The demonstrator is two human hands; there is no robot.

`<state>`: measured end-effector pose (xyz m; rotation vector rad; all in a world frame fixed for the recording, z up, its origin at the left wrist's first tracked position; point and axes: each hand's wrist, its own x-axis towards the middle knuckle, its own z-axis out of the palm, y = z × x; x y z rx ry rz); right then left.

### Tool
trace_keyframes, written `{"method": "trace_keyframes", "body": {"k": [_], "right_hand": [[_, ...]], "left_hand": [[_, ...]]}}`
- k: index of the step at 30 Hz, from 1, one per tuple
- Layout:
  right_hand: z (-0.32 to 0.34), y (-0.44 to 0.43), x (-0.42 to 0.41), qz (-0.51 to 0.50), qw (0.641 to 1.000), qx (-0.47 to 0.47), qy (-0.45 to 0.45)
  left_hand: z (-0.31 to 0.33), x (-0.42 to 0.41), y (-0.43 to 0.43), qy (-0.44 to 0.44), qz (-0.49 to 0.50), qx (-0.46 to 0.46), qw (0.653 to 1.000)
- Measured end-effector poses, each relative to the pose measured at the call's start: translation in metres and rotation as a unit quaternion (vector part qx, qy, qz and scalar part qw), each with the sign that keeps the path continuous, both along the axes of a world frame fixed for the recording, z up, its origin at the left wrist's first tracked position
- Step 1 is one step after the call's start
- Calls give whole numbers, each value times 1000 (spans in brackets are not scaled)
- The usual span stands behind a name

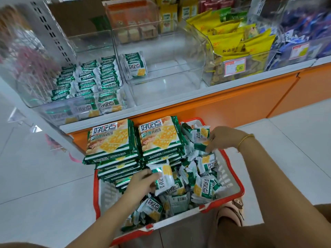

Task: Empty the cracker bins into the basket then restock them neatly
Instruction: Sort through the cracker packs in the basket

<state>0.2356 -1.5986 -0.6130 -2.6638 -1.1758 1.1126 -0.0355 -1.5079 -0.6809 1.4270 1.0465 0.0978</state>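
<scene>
1. The job is at the putting-back part. The basket (96,194) on the floor is full of cracker packs, so the tipping out looks done
2. The left bin (89,43), up behind the basket's far left corner, already has neat rows. The middle bin (170,83), straight up behind the basket, has just one pack (135,66) standing in it
3. The left hand (141,181) is inside the basket, near its middle. Its fingers are curled round a little pack (164,176)
4. The right hand (223,138) is at the basket's far right edge. Its fingers look curled round a second little pack (200,145)
5. Next, I think both packs should go up into the middle bin, beside the one standing there. They should face the same way and stand up straight so the row stays tidy
6. Two piles of big packs (111,138) sit on the far left side of the basket. They may need a bin too
7. The bottom of the basket is hidden under the heap
8. The right fingertips are partly hidden by packs
9. The blue bags (304,24), far off to the basket's right, are too blurry to read
</scene>
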Motion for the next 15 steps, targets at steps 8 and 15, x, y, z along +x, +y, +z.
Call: {"method": "trace_keyframes", "body": {"k": [8,15], "right_hand": [[98,-6,-39,105,967,233,19],[119,-4,-79,203,923,322,62]], "left_hand": [[79,18,3,-136,63,-134,980],[143,25,41,-122,-25,-111,986]]}}
